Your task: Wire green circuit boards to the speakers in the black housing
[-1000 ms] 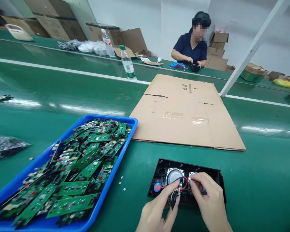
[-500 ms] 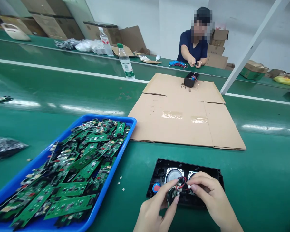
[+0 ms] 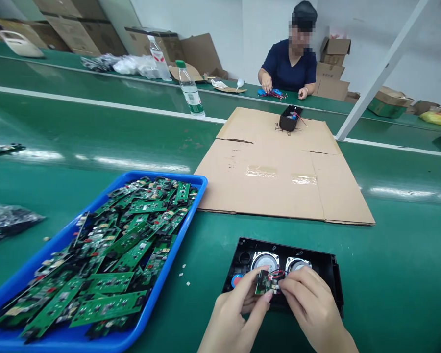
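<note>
My left hand (image 3: pixel 235 309) is closed on a small green circuit board (image 3: pixel 260 284), its thumb and fingers gripping opposite edges. At the board's right edge, my right hand (image 3: pixel 314 304) pinches a small white connector (image 3: pixel 277 284) with red and black wires (image 3: pixel 278 272). Whether the connector is seated cannot be made out. Both hands are over the front part of a black speaker housing (image 3: pixel 325 267) that lies open on the green table. Inside it sit two round speakers, a left one (image 3: pixel 265 260) and a right one (image 3: pixel 297 264) partly behind my fingers, and a blue-and-red round part (image 3: pixel 236 280).
Left of the housing is a blue tray (image 3: pixel 176 255) heaped with circuit boards (image 3: pixel 110 282). Beyond lies flattened cardboard (image 3: pixel 279 196) bearing another black housing (image 3: pixel 290 119). A water bottle (image 3: pixel 191 93) stands further back. Across the bench a co-worker (image 3: pixel 288 68) handles blue parts (image 3: pixel 274 93).
My right hand has moved left, bringing the connector against the board. The board has turned to show more of its face. The co-worker's hands have moved apart, one now at the blue parts.
</note>
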Tool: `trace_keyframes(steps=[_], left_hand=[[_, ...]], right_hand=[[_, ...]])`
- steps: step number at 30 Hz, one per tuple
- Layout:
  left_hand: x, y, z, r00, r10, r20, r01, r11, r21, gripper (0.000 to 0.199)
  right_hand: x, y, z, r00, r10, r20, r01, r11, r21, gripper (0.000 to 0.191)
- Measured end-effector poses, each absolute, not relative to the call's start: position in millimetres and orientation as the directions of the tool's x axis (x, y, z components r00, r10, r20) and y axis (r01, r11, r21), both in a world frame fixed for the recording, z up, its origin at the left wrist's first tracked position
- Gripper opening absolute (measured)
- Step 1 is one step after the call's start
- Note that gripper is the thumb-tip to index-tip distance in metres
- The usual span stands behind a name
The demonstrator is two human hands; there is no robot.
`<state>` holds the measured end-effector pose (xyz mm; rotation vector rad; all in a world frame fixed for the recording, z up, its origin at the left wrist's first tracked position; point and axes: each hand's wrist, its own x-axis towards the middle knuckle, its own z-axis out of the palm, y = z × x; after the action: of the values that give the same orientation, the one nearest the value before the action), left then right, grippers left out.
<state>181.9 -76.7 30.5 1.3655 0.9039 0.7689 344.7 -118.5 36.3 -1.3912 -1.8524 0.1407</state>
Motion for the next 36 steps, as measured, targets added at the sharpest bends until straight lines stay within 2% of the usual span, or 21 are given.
trace_keyframes(steps=[6, 9, 14, 20, 22, 24, 26, 29, 33, 36], left_hand=[[185.8, -74.5, 35.6, 0.485, 0.865, -0.132, 0.017, 0.141, 0.990, 0.025], [186.9, -73.8, 35.9, 0.483, 0.859, -0.170, 0.035, 0.175, 0.984, 0.028], [187.5, -72.9, 38.0, 0.491, 0.850, -0.192, 0.062, 0.186, 0.981, 0.027], [189.4, -71.7, 48.2, 0.489, 0.872, 0.008, 0.123, -0.078, 0.989, 0.025], [189.5, -71.6, 51.0, 0.483, 0.873, 0.062, 0.126, -0.140, 0.982, 0.028], [188.4, -71.6, 52.5, 0.500, 0.859, 0.107, 0.110, -0.186, 0.976, 0.031], [186.3, -71.8, 52.7, 0.520, 0.839, 0.163, 0.118, -0.259, 0.959, 0.033], [183.6, -71.8, 51.1, 0.547, 0.811, 0.208, 0.173, -0.353, 0.919, 0.034], [183.3, -70.4, 47.9, 0.584, 0.794, 0.167, 0.210, -0.347, 0.914, 0.032], [185.5, -68.1, 46.9, 0.569, 0.780, 0.261, 0.163, -0.418, 0.894, 0.035]], right_hand=[[341.0, -119.1, 42.5, -0.128, 0.768, 0.628, 0.838, 0.423, -0.346, 0.016], [341.1, -119.1, 43.5, -0.165, 0.751, 0.640, 0.835, 0.452, -0.315, 0.017], [345.8, -120.4, 37.5, -0.182, 0.791, 0.584, 0.791, 0.471, -0.391, 0.015], [347.8, -122.1, 32.5, -0.156, 0.833, 0.531, 0.759, 0.445, -0.475, 0.014], [349.0, -123.6, 31.5, -0.093, 0.864, 0.495, 0.745, 0.390, -0.541, 0.014], [351.3, -125.0, 30.4, -0.005, 0.912, 0.409, 0.719, 0.287, -0.632, 0.008], [353.3, -125.1, 30.3, 0.013, 0.948, 0.318, 0.698, 0.219, -0.682, 0.012], [353.3, -122.2, 32.8, -0.057, 0.956, 0.287, 0.698, 0.244, -0.673, 0.017], [351.3, -118.8, 36.7, -0.044, 0.942, 0.332, 0.703, 0.265, -0.660, 0.019], [351.6, -118.8, 36.5, -0.059, 0.956, 0.289, 0.699, 0.246, -0.672, 0.017]])
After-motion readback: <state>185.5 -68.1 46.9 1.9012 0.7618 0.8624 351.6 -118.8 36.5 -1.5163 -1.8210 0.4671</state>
